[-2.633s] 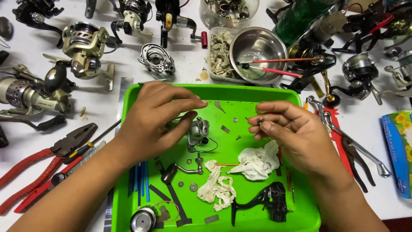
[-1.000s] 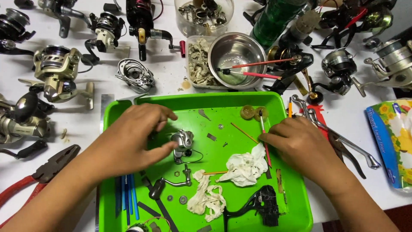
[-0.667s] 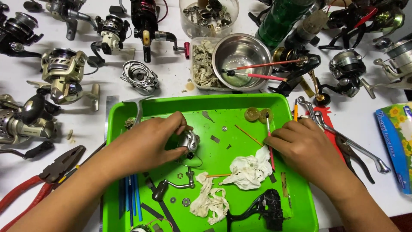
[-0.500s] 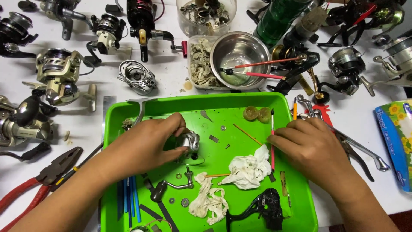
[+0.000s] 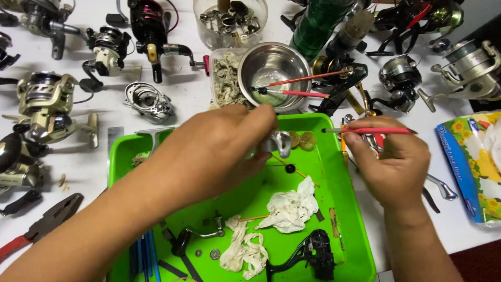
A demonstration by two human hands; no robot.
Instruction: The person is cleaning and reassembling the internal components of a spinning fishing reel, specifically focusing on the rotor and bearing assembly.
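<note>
Scene: A person works over a bright green tray [image 5: 344, 209] on a white desk [image 5: 193, 99] crowded with fishing reels.

Left hand: The left hand [image 5: 219, 151] is raised above the far half of the tray, its fingers [image 5: 261, 117] clenched around a small silver reel part [image 5: 281, 142], which shows just past the fingertips.

Right hand: The right hand [image 5: 391, 164] hovers at the tray's right rim, fingers pinching a thin red brush [image 5: 365, 130].

Key relation: The brush lies level, its long axis running left to right, with the dark tip pointing left toward the silver reel part. The part sits left of the brush tip and slightly nearer, close but apart. The right hand is the nearer to the brush; the left alone has the part.

In the tray: Two round amber gears [image 5: 301, 140] lie just right of the part. A crumpled white tissue [image 5: 289, 209] lies mid-tray, a second wad [image 5: 242, 253] nearer, a black reel body [image 5: 313, 253] at the near edge and a silver crank handle [image 5: 201, 237] to its left.

Beyond the tray: A steel bowl [image 5: 274, 65] holds two more red brushes [image 5: 302, 86]. A clear tub of small parts [image 5: 229, 18] stands further off.

Edges: Red-handled pliers [image 5: 39, 227] lie at near left, a flower-printed tissue pack [image 5: 472, 167] at right.
</note>
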